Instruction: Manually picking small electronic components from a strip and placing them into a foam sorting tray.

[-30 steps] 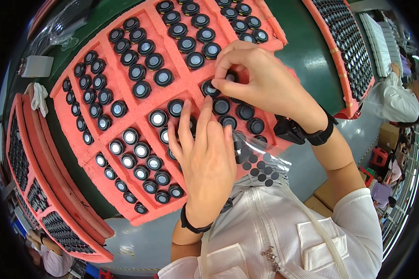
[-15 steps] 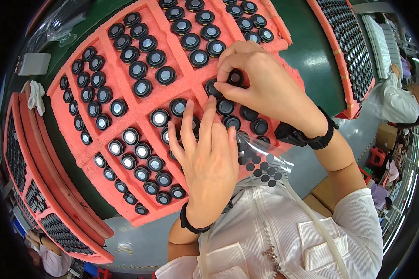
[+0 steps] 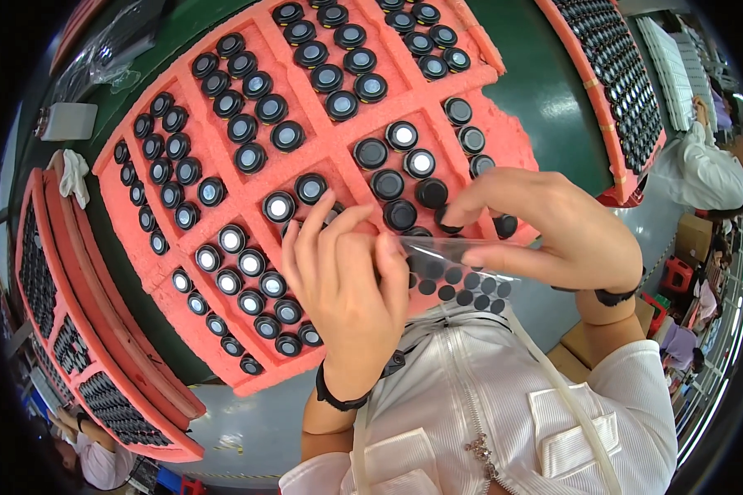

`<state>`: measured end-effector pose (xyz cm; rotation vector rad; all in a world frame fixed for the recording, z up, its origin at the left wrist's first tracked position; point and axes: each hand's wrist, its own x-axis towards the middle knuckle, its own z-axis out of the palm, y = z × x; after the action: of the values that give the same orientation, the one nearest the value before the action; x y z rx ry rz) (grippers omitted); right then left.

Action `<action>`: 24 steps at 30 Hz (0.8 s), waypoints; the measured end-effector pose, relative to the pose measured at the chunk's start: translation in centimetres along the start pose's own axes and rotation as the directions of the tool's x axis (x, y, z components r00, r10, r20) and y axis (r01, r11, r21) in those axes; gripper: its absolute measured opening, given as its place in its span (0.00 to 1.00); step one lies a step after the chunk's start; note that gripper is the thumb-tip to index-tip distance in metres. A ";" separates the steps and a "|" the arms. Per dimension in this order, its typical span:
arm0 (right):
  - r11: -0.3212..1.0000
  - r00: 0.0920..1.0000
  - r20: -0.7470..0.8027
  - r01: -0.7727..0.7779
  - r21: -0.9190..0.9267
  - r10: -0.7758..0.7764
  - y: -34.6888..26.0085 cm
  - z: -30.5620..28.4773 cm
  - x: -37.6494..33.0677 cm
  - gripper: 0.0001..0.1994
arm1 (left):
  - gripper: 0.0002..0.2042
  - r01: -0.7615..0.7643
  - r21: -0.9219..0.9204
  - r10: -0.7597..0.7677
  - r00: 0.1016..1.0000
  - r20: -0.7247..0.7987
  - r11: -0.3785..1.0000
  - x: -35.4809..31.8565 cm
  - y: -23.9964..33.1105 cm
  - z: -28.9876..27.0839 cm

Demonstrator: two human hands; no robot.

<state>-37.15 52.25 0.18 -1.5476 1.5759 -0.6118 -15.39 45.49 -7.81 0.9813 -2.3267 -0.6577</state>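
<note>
Over the pink foam tray point(image 3: 223, 173) of round black parts point(image 3: 341, 106), both hands point(image 3: 347, 285) pinch a clear sheet of black dots point(image 3: 458, 280)

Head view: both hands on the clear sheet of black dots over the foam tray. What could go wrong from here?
The clear sheet of black dots is pinched only at its edges between the left hand and right hand, so it may curl or slip. Both hands hover over the round black parts in the red foam tray; a brush could unseat some.

Foam tray point(image 3: 322, 165) looks rough and matt, caps point(image 3: 338, 105) are glossy black plastic, and the sticker sheet point(image 3: 458, 276) is clear shiny film.
</note>
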 end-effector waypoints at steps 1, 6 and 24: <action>1.000 1.000 -0.020 0.010 -0.002 -0.010 -0.1 -0.1 -0.7 0.15 | 0.04 0.005 -0.009 -0.005 0.999 -0.034 1.000 0.0 0.1 0.0; 0.995 0.988 -0.126 -0.098 -0.026 0.094 -1.1 1.1 -2.8 0.14 | 0.04 -0.021 -0.006 0.020 0.994 -0.107 1.000 0.1 0.6 -0.1; 0.995 0.973 -0.229 -0.061 -0.085 0.040 -0.4 2.9 -2.3 0.12 | 0.04 -0.046 0.019 0.048 0.987 -0.151 0.999 -0.4 0.7 0.3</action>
<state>-34.80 55.06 -0.57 -1.5426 1.8319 -0.7179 -15.69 46.25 -7.68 0.9468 -2.2179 -0.5285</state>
